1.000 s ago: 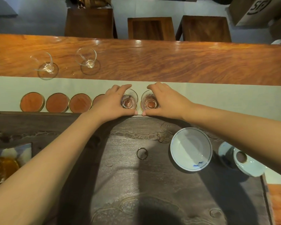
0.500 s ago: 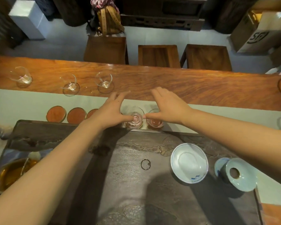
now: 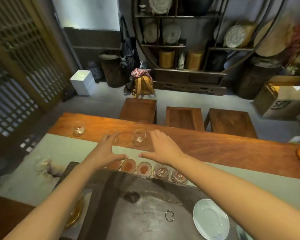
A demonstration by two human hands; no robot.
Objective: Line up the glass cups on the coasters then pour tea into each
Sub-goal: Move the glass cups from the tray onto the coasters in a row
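1. A person's left hand [image 3: 105, 149] and right hand [image 3: 163, 147] reach out over a long wooden table [image 3: 215, 146], both spread wide with fingers straight and thumbs pointing toward each other, holding nothing.
2. 2 glass cups sit on coasters at the right end of the row along the pale table runner [image 3: 68, 148]: 1 cup [image 3: 161, 172] just under the right wrist, the other cup [image 3: 178, 176] beside it to the right.
3. To their left, 2 bare round coasters [image 3: 128, 165] [image 3: 144, 168] lie side by side, and a further coaster [image 3: 115, 165] shows partly beneath the left thumb.
4. 3 more glass cups stand on the bare wood beyond the runner: 1 far cup [image 3: 78, 128] to the left, well apart from the hands; 1 blurred cup [image 3: 115, 137] behind the left fingers; and 1 middle cup [image 3: 139, 138] between the 2 hands.
5. Whether either hand touches a cup cannot be told.
6. In the foreground, a dark carved tea tray [image 3: 137, 213] holds a white bowl [image 3: 210, 219] and a small metal ring [image 3: 169, 216].
7. 3 wooden stools [image 3: 184, 117] stand along the table's far side, with a yellow backpack [image 3: 142, 83] and a display shelf [image 3: 189, 40] behind them.
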